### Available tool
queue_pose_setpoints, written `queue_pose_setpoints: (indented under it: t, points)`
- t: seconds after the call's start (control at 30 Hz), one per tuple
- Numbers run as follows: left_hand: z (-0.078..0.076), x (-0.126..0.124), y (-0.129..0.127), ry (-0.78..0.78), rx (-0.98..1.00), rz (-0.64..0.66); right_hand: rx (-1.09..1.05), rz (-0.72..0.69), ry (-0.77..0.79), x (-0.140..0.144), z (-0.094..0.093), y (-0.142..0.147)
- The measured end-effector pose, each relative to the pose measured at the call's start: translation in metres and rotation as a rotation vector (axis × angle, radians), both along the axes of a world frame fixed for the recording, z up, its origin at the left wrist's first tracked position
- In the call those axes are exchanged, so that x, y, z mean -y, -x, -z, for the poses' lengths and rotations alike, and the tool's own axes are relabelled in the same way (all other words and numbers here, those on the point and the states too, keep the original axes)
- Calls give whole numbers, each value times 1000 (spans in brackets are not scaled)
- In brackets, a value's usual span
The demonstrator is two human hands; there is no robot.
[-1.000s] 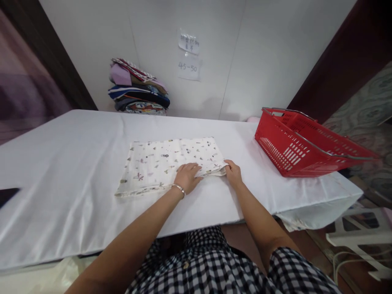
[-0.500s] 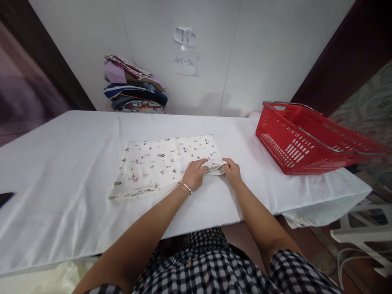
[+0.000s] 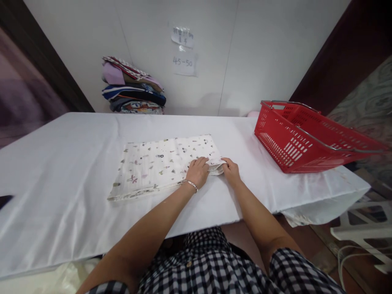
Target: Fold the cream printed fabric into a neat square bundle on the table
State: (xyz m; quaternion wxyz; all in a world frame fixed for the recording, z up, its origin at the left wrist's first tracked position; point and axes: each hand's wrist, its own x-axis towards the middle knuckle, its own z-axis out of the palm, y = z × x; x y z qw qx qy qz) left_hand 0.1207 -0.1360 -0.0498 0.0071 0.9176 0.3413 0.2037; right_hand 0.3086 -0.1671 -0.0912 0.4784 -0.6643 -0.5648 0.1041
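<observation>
Right grip [image 3: 232,172] pinched the folded cloth [image 3: 159,163] at its near right corner; left grip [image 3: 198,172] lay on the near edge, pinching or not, couldn't tell! On the desk [image 3: 76,171], the cloth's long axis ran left to right, left end slightly nearer. Red basket [image 3: 277,141] stood right, bottom hidden inside.
</observation>
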Motion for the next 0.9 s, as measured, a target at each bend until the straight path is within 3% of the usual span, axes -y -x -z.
queue_pose_setpoints:
  t: [0.3, 0.57, 0.8, 0.9]
  points:
    - [5, -2, 6, -11, -61, 6, 7, 0, -5, -1, 0, 0]
    - [16, -7, -15, -116, -85, 29, 38, -1, -12, -2, 2, -1]
    - [6, -1, -11, -73, 29, 70, 18, 24, 4, 2, 0, -3]
    - [6, 3, -3, -61, 27, 92, 17, -44, 31, 3, -2, -4]
